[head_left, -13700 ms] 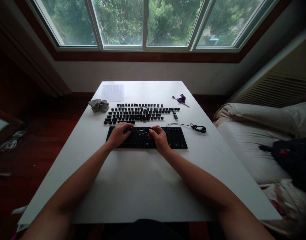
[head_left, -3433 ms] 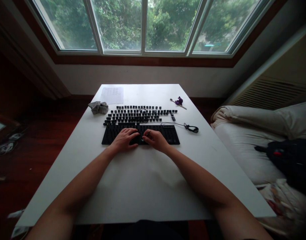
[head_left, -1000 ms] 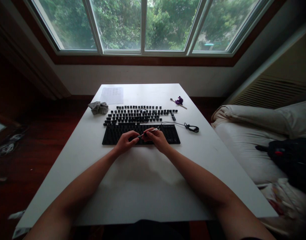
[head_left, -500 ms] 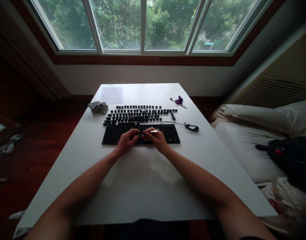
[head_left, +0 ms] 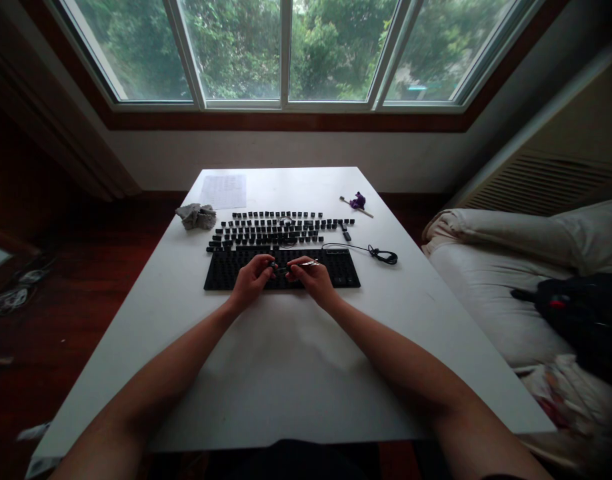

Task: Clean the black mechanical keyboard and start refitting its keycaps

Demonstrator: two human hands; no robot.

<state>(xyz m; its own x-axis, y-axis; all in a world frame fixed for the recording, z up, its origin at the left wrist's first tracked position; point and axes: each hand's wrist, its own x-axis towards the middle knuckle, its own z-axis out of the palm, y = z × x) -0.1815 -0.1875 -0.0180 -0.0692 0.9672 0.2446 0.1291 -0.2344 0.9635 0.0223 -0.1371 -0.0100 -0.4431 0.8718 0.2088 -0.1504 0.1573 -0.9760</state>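
Observation:
A black keyboard lies across the white table, and both hands are just above its middle. My left hand is closed, with thumb and forefinger pinching a small dark piece that looks like a keycap. My right hand grips a thin, shiny metal tool, its rear end sticking out to the right past the fingers. Its front end points toward the left hand across a narrow gap. Behind the keyboard, loose black keycaps are laid out in several rows.
The white table bears a grey cloth, a printed sheet, a brush beside a purple crumpled thing, and a coiled black cable. A pale sofa with a dark bag stands to the right.
My left hand has shifted slightly left and up, widening the gap to the right hand. The right hand stays almost in place with the tool.

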